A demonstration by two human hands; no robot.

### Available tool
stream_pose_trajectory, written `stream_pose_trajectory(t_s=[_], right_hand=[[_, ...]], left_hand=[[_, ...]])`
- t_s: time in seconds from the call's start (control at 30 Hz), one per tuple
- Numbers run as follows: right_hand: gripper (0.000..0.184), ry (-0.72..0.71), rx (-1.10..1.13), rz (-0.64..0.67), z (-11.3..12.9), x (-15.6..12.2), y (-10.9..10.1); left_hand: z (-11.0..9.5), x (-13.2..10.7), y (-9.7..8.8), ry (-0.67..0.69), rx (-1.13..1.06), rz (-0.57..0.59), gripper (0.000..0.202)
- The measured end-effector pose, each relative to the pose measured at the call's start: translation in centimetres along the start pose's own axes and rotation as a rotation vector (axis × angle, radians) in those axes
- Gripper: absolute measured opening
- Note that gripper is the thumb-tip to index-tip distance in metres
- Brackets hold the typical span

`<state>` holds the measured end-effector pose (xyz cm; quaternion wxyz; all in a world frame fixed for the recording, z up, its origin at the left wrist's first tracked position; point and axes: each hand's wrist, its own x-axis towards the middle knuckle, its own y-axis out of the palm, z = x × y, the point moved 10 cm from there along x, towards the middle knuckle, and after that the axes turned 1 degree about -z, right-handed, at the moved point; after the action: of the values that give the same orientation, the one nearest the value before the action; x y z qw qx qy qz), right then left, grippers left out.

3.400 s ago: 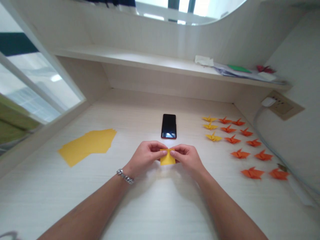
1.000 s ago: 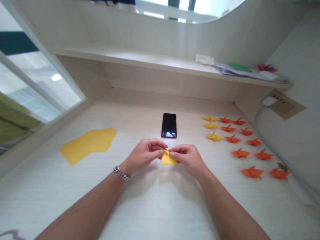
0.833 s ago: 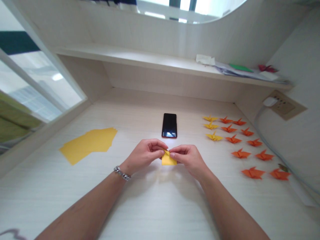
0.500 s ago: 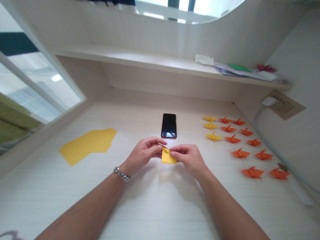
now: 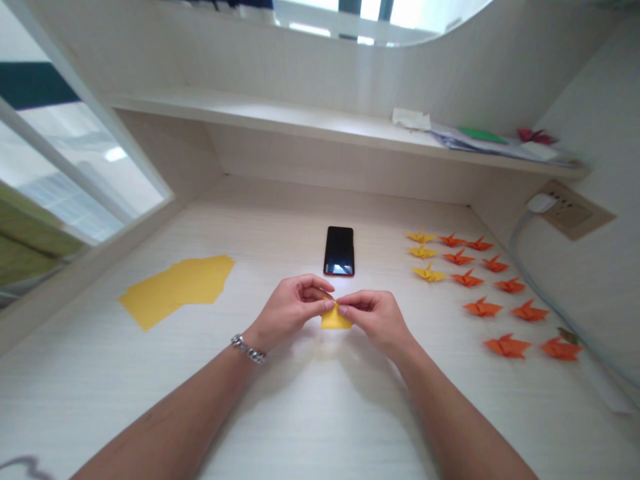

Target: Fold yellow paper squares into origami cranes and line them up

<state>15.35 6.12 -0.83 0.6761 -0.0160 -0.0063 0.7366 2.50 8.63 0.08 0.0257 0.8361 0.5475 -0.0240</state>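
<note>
Between my hands is a small folded piece of yellow origami paper (image 5: 336, 320), its lower edge facing me. My left hand (image 5: 297, 305) pinches its upper left part, thumb on top and fingers curled behind. Opposite it, my right hand (image 5: 376, 315) pinches the upper right part with thumb and forefinger. The two thumb tips nearly meet at the paper's top edge, hiding the fold there. A black phone (image 5: 339, 251) lies just beyond my fingers.
Yellow paper sheets (image 5: 177, 288) lie fanned out at left. On the right stand yellow paper cranes (image 5: 429, 274) and several orange paper cranes (image 5: 483, 307) in rows. A cable (image 5: 537, 293) runs from the wall socket (image 5: 570, 210) along the right side. A shelf (image 5: 300, 121) spans the back.
My left thumb has moved right along the paper's top edge, close to the right thumb. Both thumbs now cover the upper part of the paper.
</note>
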Motion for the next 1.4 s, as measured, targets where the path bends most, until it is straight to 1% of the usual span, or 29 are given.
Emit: stream_pose_trajectory(t_s=[0.23, 0.4, 0.6, 0.7, 0.83, 1.03, 1.4], right_hand=[[0.018, -0.004, -0.029, 0.0, 0.0, -0.1, 0.0], [0.018, 0.002, -0.032, 0.009, -0.2, 0.1, 0.2], [0.02, 0.112, 0.094, -0.027, -1.2, 0.1, 0.1], [0.021, 0.139, 0.159, -0.052, -1.7, 0.1, 0.0], [0.022, 0.148, 0.193, -0.04, -2.0, 0.2, 0.4], [0.025, 0.233, 0.255, -0.035, -2.6, 0.0, 0.7], [0.028, 0.181, 0.179, -0.012, -2.0, 0.0, 0.8]], left_hand=[[-0.3, 0.0, 0.0, -0.007, 0.021, -0.001, 0.02], [-0.2, 0.1, -0.1, 0.005, -0.015, -0.006, 0.018], [0.0, 0.1, 0.2, -0.004, -0.05, 0.004, 0.021], [0.0, 0.0, 0.4, -0.004, -0.006, 0.005, 0.027], [0.2, 0.1, 0.3, 0.028, 0.095, -0.014, 0.025], [1.0, 0.3, 0.1, 0.024, 0.078, 0.007, 0.026], [0.6, 0.2, 0.1, -0.002, 0.021, 0.001, 0.025]])
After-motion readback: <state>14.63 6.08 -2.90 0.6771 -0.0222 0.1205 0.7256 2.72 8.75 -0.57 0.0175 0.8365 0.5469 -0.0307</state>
